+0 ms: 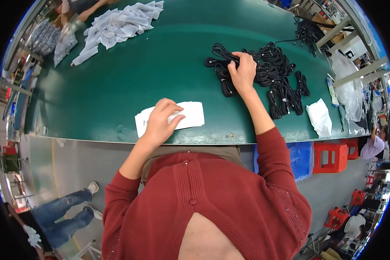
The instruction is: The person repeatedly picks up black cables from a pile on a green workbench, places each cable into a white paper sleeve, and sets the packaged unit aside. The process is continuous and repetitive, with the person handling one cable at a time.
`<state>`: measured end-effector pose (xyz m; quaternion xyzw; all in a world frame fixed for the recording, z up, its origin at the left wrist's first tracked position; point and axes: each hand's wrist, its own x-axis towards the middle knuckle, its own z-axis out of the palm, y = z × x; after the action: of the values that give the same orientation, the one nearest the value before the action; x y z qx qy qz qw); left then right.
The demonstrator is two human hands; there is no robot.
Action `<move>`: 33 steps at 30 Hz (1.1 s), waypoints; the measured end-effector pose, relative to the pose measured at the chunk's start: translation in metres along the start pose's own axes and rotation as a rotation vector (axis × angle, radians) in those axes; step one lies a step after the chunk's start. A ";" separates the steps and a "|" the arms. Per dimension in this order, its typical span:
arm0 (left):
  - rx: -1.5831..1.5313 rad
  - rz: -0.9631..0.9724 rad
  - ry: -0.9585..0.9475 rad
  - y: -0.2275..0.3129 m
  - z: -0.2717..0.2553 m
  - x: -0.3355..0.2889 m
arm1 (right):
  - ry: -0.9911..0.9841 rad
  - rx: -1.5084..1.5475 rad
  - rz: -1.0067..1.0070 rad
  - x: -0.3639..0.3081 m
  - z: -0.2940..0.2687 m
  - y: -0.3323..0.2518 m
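Observation:
My right hand (243, 71) is over the left side of a pile of coiled black cables (271, 65). Its thumb and forefinger close around one black cable coil (224, 65), and the other fingertips are partly hidden. Nearer the front edge, my left hand (162, 121) rests on a fanned stack of flat white slips or small bags (191, 115). The thumb and forefinger of that hand are apart, with its fingers bent and touching the top of the stack.
Crumpled white plastic (319, 118) lies at the table's right front. Many pale translucent bags (121, 24) are heaped at the far left, near another person's arm (91, 9). A blue-lined bin (300, 160) and a red stool (330, 158) stand below the green table's (117, 86) edge.

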<state>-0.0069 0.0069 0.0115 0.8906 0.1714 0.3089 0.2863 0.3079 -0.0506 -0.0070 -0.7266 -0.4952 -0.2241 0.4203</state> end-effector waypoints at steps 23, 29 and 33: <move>-0.357 -0.359 0.078 -0.005 0.024 -0.009 | -0.409 0.329 -0.242 -0.108 -0.070 -0.100; -0.264 -0.047 0.061 0.004 0.028 -0.023 | -0.723 0.679 0.196 -0.096 -0.076 -0.102; -0.125 0.294 0.023 0.016 0.028 -0.012 | -0.932 0.977 1.073 -0.096 -0.081 -0.103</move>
<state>0.0044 -0.0225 -0.0020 0.8829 0.0228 0.3679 0.2908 0.1827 -0.1524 0.0060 -0.6180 -0.2477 0.5639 0.4886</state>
